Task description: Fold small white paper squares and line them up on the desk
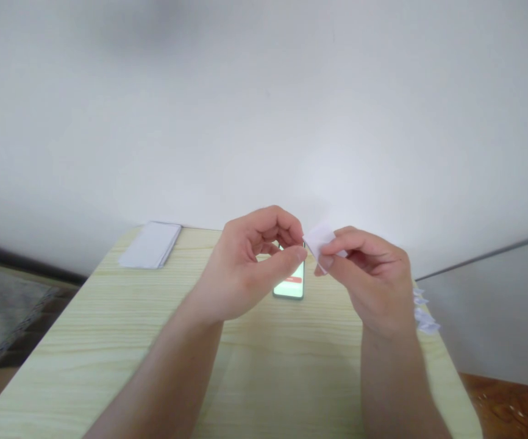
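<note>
Pinching white paper (319, 235) above the desk (264, 378)
Right hand (380, 285) clamps it, thumb towards fingers; left hand (249, 268) curls alongside, its grip unclear.

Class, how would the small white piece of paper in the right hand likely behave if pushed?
The small flat white piece of paper is probably light, looking thin and pinched by the right hand. It may be fairly stiff, as its exposed part does not droop. Its flat face suggests sliding rather than rolling.
</note>
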`<state>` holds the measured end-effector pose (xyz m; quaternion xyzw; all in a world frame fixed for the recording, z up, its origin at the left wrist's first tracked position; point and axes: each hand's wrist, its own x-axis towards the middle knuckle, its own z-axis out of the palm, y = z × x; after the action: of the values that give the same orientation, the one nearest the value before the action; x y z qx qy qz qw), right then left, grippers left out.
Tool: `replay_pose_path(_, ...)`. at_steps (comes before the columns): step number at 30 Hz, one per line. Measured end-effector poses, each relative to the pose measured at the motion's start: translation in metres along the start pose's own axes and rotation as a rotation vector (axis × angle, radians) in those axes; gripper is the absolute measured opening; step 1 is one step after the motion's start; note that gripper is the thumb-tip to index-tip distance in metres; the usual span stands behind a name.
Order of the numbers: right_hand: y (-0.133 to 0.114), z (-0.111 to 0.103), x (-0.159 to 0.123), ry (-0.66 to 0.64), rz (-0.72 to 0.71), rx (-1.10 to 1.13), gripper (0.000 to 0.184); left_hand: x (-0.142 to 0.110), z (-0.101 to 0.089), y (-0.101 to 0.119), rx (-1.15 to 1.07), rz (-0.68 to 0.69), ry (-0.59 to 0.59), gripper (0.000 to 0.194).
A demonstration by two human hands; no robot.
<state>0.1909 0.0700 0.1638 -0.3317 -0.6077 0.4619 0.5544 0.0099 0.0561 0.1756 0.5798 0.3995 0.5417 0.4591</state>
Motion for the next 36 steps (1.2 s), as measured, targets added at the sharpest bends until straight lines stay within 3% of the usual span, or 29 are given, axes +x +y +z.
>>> replay_pose_path(7,-0.0061,0.0009,-0.0007,-0.024,0.038,-0.041,0.014,0.0012,0.0006,0.0003,0.047,-0.059,-0.056,0.007)
replay_pose_path(14,0.0005,0.0026,-0.0024,0.008,-0.034,-0.068,0.014,0.0011,0.0010,-0.0009,0.054,-0.052,-0.062,0.009)
replay_pose_path(30,-0.0007,0.0042,-0.0002,-0.006,0.056,-0.004,0.009,0.0033,-0.0004,-0.0040,0.014,-0.032,-0.105,0.018)
replay_pose_path(36,0.0002,0.0050,-0.0002,0.036,0.100,0.059,0.022,0.0022,-0.0008,-0.0061,0.035,0.019,-0.128,0.013)
